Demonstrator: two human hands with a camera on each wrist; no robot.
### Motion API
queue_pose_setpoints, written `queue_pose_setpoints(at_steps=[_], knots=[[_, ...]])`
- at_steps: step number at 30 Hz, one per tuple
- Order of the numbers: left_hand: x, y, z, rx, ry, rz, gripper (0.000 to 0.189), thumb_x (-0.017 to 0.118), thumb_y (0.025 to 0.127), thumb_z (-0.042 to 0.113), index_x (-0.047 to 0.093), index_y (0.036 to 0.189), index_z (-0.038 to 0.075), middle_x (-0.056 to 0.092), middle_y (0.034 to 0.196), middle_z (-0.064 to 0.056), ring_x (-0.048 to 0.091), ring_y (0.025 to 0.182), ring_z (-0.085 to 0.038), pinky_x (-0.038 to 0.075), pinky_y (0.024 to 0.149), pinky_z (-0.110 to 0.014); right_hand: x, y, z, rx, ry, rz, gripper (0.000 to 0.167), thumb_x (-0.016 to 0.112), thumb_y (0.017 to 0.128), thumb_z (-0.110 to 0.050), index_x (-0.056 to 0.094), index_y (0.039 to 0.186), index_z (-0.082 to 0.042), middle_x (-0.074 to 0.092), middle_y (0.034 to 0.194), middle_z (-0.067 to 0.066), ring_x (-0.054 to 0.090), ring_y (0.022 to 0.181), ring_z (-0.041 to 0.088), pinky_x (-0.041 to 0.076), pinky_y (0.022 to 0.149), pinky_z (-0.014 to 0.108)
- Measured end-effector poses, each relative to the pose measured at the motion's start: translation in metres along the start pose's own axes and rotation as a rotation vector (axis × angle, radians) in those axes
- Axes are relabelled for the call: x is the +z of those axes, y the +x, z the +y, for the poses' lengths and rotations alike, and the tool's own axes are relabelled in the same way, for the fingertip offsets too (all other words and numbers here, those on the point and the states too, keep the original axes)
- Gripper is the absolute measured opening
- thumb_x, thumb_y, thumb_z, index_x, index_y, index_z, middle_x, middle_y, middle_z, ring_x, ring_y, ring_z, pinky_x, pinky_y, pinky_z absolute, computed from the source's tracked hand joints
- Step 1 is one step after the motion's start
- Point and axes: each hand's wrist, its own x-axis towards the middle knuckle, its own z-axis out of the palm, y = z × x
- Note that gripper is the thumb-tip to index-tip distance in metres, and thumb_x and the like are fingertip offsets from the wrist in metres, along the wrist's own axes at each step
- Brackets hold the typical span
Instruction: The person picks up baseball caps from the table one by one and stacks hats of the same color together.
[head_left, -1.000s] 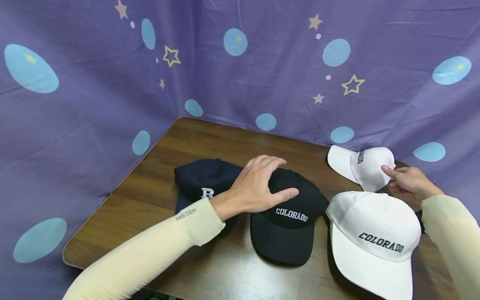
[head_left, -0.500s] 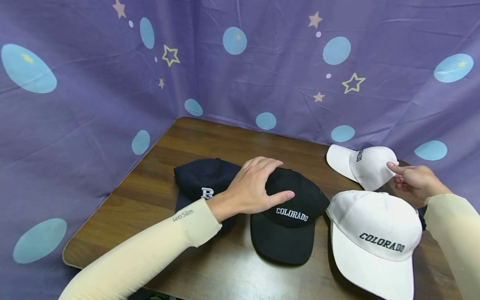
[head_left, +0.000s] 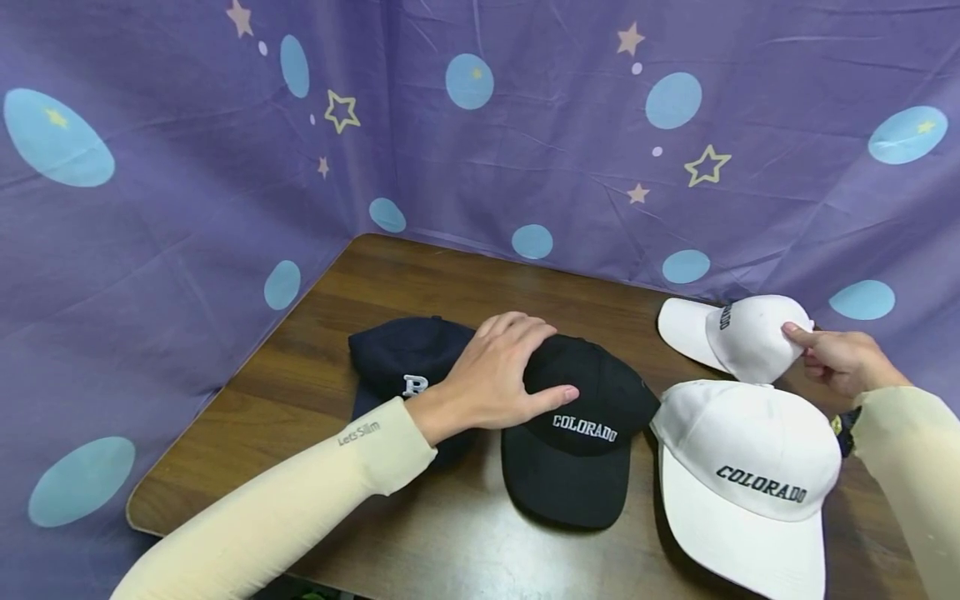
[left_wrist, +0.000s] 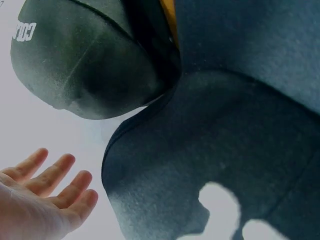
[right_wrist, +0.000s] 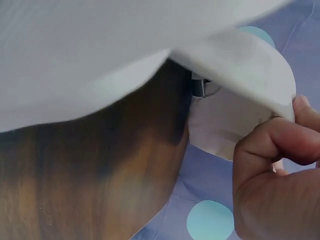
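Observation:
My right hand [head_left: 843, 360] pinches the rear of a white cap [head_left: 761, 337] at the back right of the table; its brim points left. In the right wrist view, the curled fingers [right_wrist: 270, 145] grip the edge of this cap [right_wrist: 245, 65]. My left hand [head_left: 491, 375] hovers with relaxed fingers by a black COLORADO cap [head_left: 573, 483] and a navy cap [head_left: 405, 342] with a white letter. Against the bright background of the left wrist view, the left hand [left_wrist: 47, 200] shows apart from both caps. A larger white COLORADO cap [head_left: 750, 450] sits at the front right.
The brown wooden table [head_left: 247, 442] has rounded corners. A purple curtain [head_left: 510, 133] with stars and blue ovals hangs along its left and back edges. Something dark [head_left: 846, 429] shows beside the front white cap, near the right sleeve [head_left: 907, 475].
My right hand has moved slightly right, drawing the back white cap a little to the right. My left hand has drifted slightly left. The other caps stay where they were.

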Motion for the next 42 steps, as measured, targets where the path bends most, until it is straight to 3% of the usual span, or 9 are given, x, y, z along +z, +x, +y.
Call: queue_pose_setpoints(at_steps=[2,6,14,18,26,35,42], knots=[[0.000,-0.001,-0.001,0.001,0.007,-0.002,0.078,0.061,0.088,0.069,0.058,0.141,0.013,0.058,0.142,-0.003,0.044,0.138,-0.025,0.027,0.119,-0.044,-0.001,-0.004,-0.001,-0.026,-0.005,0.015,0.041,0.051,0.108,-0.026,0.049,0.068,-0.017,0.044,0.060,-0.009,0.040,0.053,0.006,0.028,0.051,0.023],[-0.001,-0.003,-0.004,-0.011,0.008,-0.011,0.077,0.061,0.089,0.069,0.058,0.141,0.013,0.057,0.143,-0.003,0.043,0.138,-0.026,0.027,0.119,-0.045,0.000,-0.011,-0.007,-0.051,-0.007,0.076,0.038,0.056,0.106,-0.024,0.051,0.069,-0.015,0.049,0.062,-0.007,0.049,0.054,0.008,0.045,0.050,0.023],[-0.002,-0.006,-0.007,-0.019,0.007,-0.015,0.077,0.060,0.089,0.070,0.058,0.142,0.015,0.057,0.144,-0.002,0.042,0.139,-0.026,0.027,0.119,-0.045,0.005,-0.017,-0.016,-0.083,0.244,0.100,0.024,0.062,0.102,-0.015,0.064,0.078,-0.012,0.065,0.067,0.001,0.066,0.059,0.012,0.060,0.059,0.030],[-0.003,-0.007,-0.008,-0.021,0.000,-0.011,0.077,0.060,0.089,0.069,0.059,0.142,0.014,0.057,0.143,-0.003,0.043,0.139,-0.026,0.027,0.119,-0.045,0.007,-0.019,-0.018,-0.134,0.310,0.128,0.019,0.064,0.101,-0.013,0.069,0.082,-0.013,0.066,0.070,0.001,0.066,0.060,0.012,0.060,0.059,0.030],[-0.005,-0.007,-0.011,-0.028,-0.004,-0.018,0.078,0.059,0.089,0.070,0.058,0.142,0.013,0.056,0.144,-0.003,0.043,0.138,-0.024,0.027,0.119,-0.045,0.013,-0.030,-0.024,-0.262,0.334,0.178,0.014,0.068,0.098,-0.010,0.071,0.085,-0.014,0.066,0.067,0.003,0.063,0.055,0.013,0.056,0.053,0.027],[-0.006,-0.009,-0.015,-0.044,-0.001,-0.022,0.078,0.059,0.090,0.069,0.058,0.142,0.012,0.057,0.144,-0.004,0.043,0.138,-0.026,0.027,0.119,-0.047,0.021,-0.043,-0.031,-0.469,0.376,0.254,0.005,0.072,0.094,-0.010,0.070,0.089,-0.010,0.064,0.064,0.003,0.060,0.051,0.012,0.053,0.048,0.024],[-0.006,-0.012,-0.016,-0.051,0.000,-0.015,0.077,0.059,0.090,0.070,0.058,0.142,0.012,0.058,0.143,-0.004,0.043,0.138,-0.026,0.028,0.119,-0.047,0.021,-0.058,-0.038,-0.601,0.471,0.212,0.004,0.072,0.093,-0.004,0.070,0.096,-0.005,0.064,0.066,0.005,0.060,0.051,0.013,0.053,0.048,0.023]])
